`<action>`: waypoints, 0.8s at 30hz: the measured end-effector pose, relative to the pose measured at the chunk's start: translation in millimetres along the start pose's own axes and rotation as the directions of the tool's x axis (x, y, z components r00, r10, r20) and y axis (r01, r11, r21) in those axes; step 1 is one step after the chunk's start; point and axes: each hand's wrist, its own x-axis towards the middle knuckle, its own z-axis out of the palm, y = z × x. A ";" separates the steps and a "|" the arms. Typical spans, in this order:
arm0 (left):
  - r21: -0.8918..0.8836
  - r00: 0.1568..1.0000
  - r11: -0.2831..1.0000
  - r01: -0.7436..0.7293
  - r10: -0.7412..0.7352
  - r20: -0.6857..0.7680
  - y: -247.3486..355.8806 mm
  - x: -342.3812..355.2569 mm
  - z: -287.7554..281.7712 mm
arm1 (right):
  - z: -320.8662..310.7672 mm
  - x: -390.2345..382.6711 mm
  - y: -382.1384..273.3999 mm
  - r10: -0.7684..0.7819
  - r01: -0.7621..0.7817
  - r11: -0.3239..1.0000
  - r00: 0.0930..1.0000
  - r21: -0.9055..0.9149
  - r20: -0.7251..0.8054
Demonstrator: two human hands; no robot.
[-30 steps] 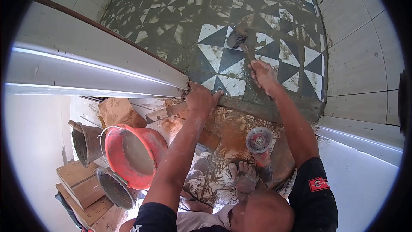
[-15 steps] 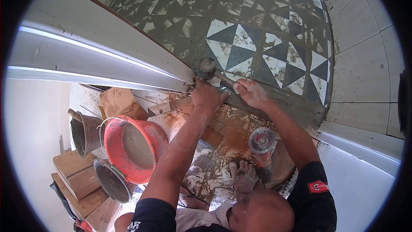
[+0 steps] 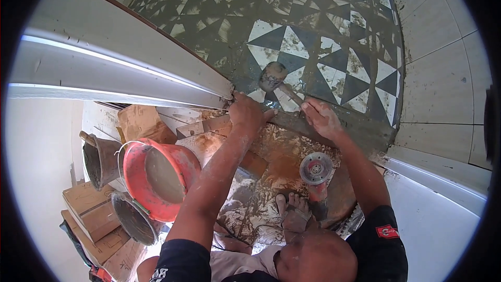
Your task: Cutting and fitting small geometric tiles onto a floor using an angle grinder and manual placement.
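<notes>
My right hand [image 3: 322, 119] grips the wooden handle of a rubber mallet [image 3: 273, 75]. The mallet's dark, mortar-smeared head is over the near edge of the patterned floor tiles [image 3: 292, 42]; whether it touches them I cannot tell. At the foot of the white door frame [image 3: 172, 62], my left hand [image 3: 246, 112] lies on the threshold with thumb and fingers apart, holding nothing. Wet grey mortar or grout smears much of the black-and-white triangle tiling. A few tiles by the mallet are cleaner.
An angle grinder [image 3: 316, 169] lies on the dirty floor by my foot. To the left stand a red bucket [image 3: 190, 162] of greyish liquid, two dark buckets [image 3: 136, 220] and cardboard boxes [image 3: 90, 209]. Tiled wall [image 3: 438, 83] rises on the right.
The mallet has moved right and slightly away from the door frame, with my right hand shifting right as well. My left hand has stayed nearly in place.
</notes>
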 end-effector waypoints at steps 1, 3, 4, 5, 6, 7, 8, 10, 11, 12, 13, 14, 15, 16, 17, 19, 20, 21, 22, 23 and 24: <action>-0.021 0.999 1.000 -0.004 0.005 0.041 -0.3 1.2 -4.9 | -2.9 -5.3 1.9 0.005 -0.005 1.000 1.000 0.001 -0.001; -0.042 0.996 0.999 -0.012 0.016 0.085 -0.9 0.3 -7.1 | -9.1 -17.1 5.2 -0.110 0.094 0.990 0.981 -0.107 -0.161; -0.033 0.999 0.999 -0.008 0.010 0.045 -2.0 -0.6 -5.8 | -10.6 -24.2 4.1 -0.106 0.089 0.990 0.981 -0.107 -0.162; -0.025 1.000 1.000 -0.004 0.004 0.005 -3.3 -1.4 -4.7 | -11.9 -32.0 2.4 -0.119 0.098 0.990 0.966 -0.102 -0.228; -0.026 1.000 1.000 -0.008 0.008 0.007 -4.7 -1.3 -3.2 | -14.4 -37.5 0.2 -0.131 0.106 0.989 0.947 -0.099 -0.292; -0.032 1.000 0.999 0.000 0.000 -0.011 -6.0 -0.5 -1.8 | -18.9 -41.1 -1.5 -0.128 0.103 0.990 0.947 -0.099 -0.293; -0.039 1.000 0.999 0.007 -0.008 -0.029 -7.3 0.4 -0.5 | -23.9 -44.7 -3.3 -0.070 0.111 0.983 0.962 0.144 -0.265; -0.049 1.000 0.999 -0.020 0.019 -0.016 -7.7 2.3 -1.0 | -35.1 -48.8 -17.1 -0.014 0.102 0.921 0.973 0.377 -0.228; -0.058 0.999 0.997 -0.043 0.043 -0.005 -6.1 2.5 -1.9 | -41.6 -42.7 -33.9 -0.114 0.227 0.873 0.956 0.432 -0.271; -0.053 0.999 0.998 -0.036 0.036 0.001 -10.0 0.3 -1.8 | -43.3 -34.4 -51.8 -0.213 0.349 0.801 0.926 0.487 -0.312; -0.050 0.999 0.998 -0.033 0.033 0.001 -12.1 -1.3 -1.4 | -46.3 -31.8 -68.3 -0.212 0.347 0.800 0.926 0.488 -0.311; -0.047 1.000 0.998 -0.028 0.028 0.000 -14.0 -2.4 -0.8 | -49.4 -30.0 -85.0 -0.277 0.418 0.766 0.900 0.489 -0.336; -0.046 1.000 0.999 -0.024 0.024 0.001 -15.7 -2.9 -0.4 | -49.9 -26.8 -97.2 -0.339 0.485 0.727 0.869 0.487 -0.360; -0.038 1.000 0.999 -0.024 0.023 -0.019 -14.7 -3.3 0.0 | -48.8 -23.7 -105.7 -0.338 0.484 0.729 0.870 0.485 -0.360; -0.029 0.999 0.999 -0.023 0.022 -0.039 -14.0 -3.8 0.4 | -46.8 -20.2 -113.0 -0.404 0.543 0.680 0.838 0.493 -0.367; -0.042 1.000 0.999 0.003 -0.004 -0.028 -12.0 -4.3 -0.2 | -43.1 -11.0 -112.9 -0.467 0.598 0.628 0.802 0.499 -0.373; -0.058 1.000 0.998 0.019 -0.020 -0.019 -6.5 -3.1 -1.9 | -40.3 -5.2 -104.5 -0.440 0.554 0.650 0.833 0.521 -0.337; -0.066 1.000 0.998 0.011 -0.012 -0.022 0.1 -1.6 -3.6 | -39.9 -2.6 -97.4 -0.411 0.508 0.670 0.861 0.541 -0.299; -0.054 0.998 0.997 0.059 -0.060 -0.011 1.7 -1.3 -3.8 | -34.4 -3.3 -99.4 -0.415 0.507 0.668 0.861 0.544 -0.294; -0.043 0.994 0.993 0.107 -0.107 -0.001 2.5 -0.6 -4.2 | -26.7 -6.6 -102.0 -0.334 0.463 0.703 0.885 0.540 -0.324; -0.043 0.993 0.993 0.114 -0.114 0.001 2.2 2.1 -5.2 | -21.0 -7.4 -104.1 -0.252 0.416 0.735 0.901 0.536 -0.353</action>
